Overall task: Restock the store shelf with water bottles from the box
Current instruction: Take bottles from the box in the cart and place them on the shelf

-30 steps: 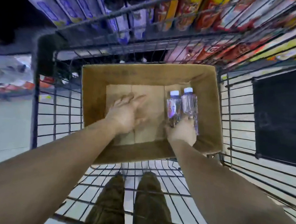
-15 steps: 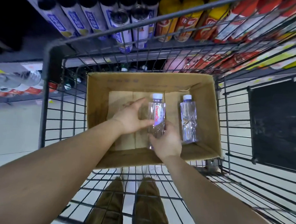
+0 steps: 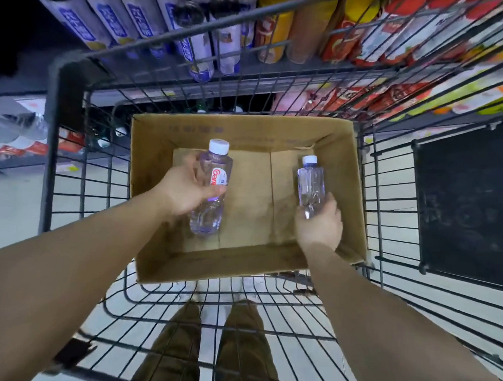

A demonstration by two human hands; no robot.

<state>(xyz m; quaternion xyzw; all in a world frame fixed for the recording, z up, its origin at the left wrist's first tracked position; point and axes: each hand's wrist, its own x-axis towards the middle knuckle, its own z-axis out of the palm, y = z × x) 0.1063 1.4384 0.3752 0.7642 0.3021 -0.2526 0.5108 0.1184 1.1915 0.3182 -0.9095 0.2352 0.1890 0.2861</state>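
Observation:
An open cardboard box [image 3: 156, 156] sits in a wire shopping cart [image 3: 98, 194]. My left hand [image 3: 183, 191] is wrapped around the middle of a clear water bottle [image 3: 211, 214] with a white cap and a red-lettered label, lifted over the left half of the box. My right hand [image 3: 319, 226] grips the base of a second clear water bottle [image 3: 310, 181], which lies along the box's right side with its white cap pointing away from me.
Beyond the cart stands a store shelf [image 3: 250, 73] with rows of blue-labelled bottles [image 3: 193, 50] on the left and orange and red drink bottles [image 3: 340, 34] on the right. A dark panel [image 3: 465, 201] hangs on the cart's right wall. My legs show below the cart floor.
My right hand passed the labelled bottle to my left hand, then moved right and closed on the base of the second bottle. The left hand now holds the first bottle higher.

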